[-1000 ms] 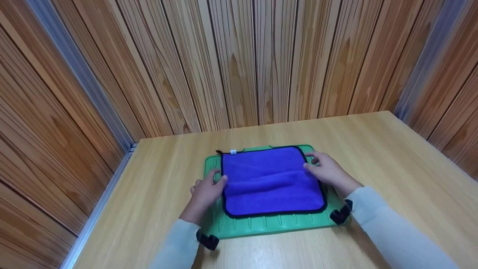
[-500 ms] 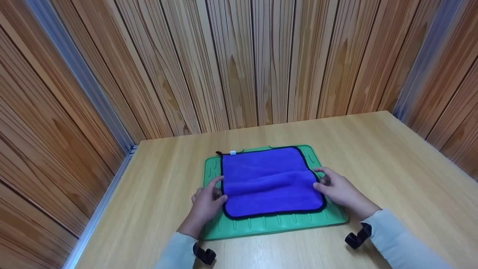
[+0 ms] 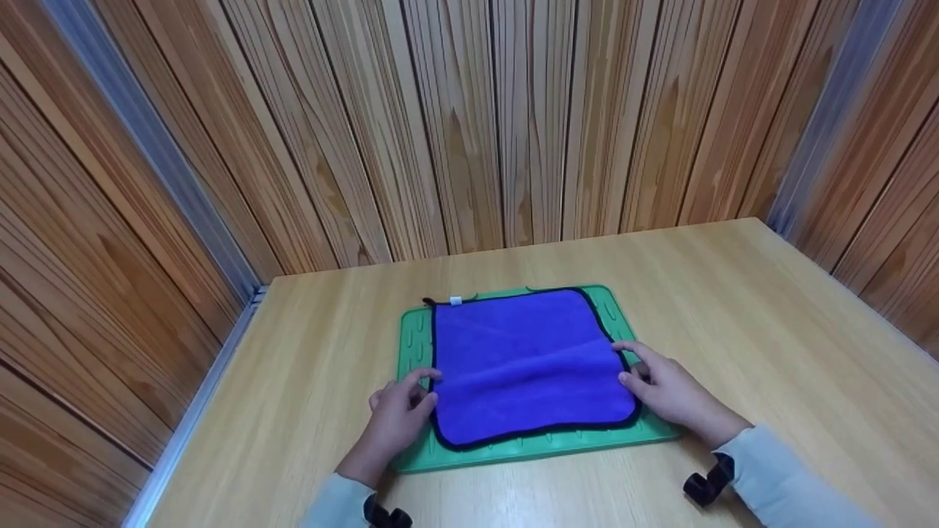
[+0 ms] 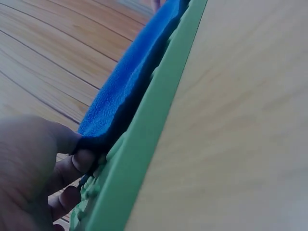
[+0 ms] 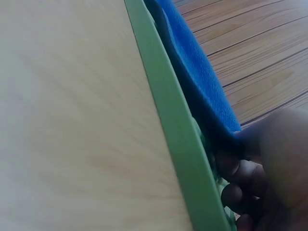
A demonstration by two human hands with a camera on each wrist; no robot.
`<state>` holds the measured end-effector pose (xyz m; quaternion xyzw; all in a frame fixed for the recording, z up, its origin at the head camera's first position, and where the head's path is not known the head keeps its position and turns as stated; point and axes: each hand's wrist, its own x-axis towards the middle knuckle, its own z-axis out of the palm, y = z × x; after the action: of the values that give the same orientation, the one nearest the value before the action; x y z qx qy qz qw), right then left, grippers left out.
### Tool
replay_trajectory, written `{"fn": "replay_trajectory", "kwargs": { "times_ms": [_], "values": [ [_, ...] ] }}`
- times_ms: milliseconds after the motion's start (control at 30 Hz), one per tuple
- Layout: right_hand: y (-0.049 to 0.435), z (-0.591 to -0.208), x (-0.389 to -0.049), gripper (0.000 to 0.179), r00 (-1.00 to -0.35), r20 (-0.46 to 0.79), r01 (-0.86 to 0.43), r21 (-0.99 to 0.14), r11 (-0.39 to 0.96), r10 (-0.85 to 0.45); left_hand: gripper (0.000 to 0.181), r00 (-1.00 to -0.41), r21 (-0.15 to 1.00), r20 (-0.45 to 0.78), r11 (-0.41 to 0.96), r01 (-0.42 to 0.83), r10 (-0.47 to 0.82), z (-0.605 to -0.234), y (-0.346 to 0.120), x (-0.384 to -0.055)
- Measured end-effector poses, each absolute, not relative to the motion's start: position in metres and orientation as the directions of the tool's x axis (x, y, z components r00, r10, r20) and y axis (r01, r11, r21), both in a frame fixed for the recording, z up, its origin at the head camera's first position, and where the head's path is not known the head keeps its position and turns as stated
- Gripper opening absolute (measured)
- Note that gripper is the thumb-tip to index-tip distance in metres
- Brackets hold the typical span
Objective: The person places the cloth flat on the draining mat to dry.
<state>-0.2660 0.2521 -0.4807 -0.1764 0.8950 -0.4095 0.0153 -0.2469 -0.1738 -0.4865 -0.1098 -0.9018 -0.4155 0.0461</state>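
A blue-purple cloth (image 3: 528, 337) with black edging and a small white tag lies over a green ridged mat (image 3: 557, 443), a soft crease running across its nearer half. At the cloth's left edge, my left hand (image 3: 396, 422) pinches the border between thumb and fingers; the left wrist view shows this cloth edge (image 4: 113, 103) raised a little off the mat. My right hand (image 3: 671, 392) grips the opposite border, and in the right wrist view the thumb covers part of the cloth corner (image 5: 202, 72). The cloth's near edge bows slightly, with a strip of mat showing in front.
The mat rests on a light wooden table (image 3: 323, 345). Wood-plank walls (image 3: 469, 147) stand behind and on both sides, with metal posts (image 3: 169, 169) at the corners. Black bands (image 3: 708, 484) sit at both wrists over pale sleeves.
Both hands have slid nearer along the cloth's sides and now pinch its edges. The cloth's near edge has shifted toward me, covering more of the mat, and the crease looks flatter.
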Motion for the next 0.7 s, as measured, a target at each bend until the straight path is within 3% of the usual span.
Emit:
{"fn": "replay_trajectory", "kwargs": {
  "times_ms": [400, 700],
  "values": [
    [0.257, -0.480, -0.263, 0.054, -0.896, 0.127, -0.388, -0.690, 0.612, -0.425, 0.032, -0.968, 0.748, 0.129, 0.620, 0.238, 0.215, -0.487, -0.171, -0.236],
    [0.263, -0.477, -0.260, 0.057, -0.880, 0.029, -0.336, -0.743, 0.579, -0.473, 0.025, -0.968, 0.755, 0.122, 0.613, 0.233, 0.217, -0.488, -0.174, -0.230]
  ]
}}
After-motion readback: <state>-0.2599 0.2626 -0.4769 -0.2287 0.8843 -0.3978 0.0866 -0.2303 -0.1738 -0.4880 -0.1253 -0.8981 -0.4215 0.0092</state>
